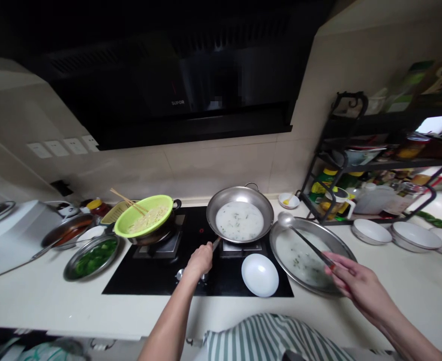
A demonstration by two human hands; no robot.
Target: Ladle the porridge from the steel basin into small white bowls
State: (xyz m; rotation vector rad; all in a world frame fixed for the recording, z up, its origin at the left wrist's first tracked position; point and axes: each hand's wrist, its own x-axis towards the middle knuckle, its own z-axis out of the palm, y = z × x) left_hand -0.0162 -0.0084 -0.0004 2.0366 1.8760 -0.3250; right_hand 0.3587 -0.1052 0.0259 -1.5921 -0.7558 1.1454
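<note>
My steel wok (239,221) holds milky, herb-flecked soup on the right burner; my long-handled ladle (306,239) tilts over the basin.

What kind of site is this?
Most likely a home kitchen: a black cooktop with a wok on it, a range hood above, and a rack of jars and bottles beside the bowls.

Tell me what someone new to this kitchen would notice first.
Probably the bright lime-green bowl of noodles, chopsticks in it, on the left of the black cooktop. Next, the wok of milky, herb-flecked liquid on the right burner, its handle in the left hand. The right hand holds a ladle over a wide metal basin.
</note>
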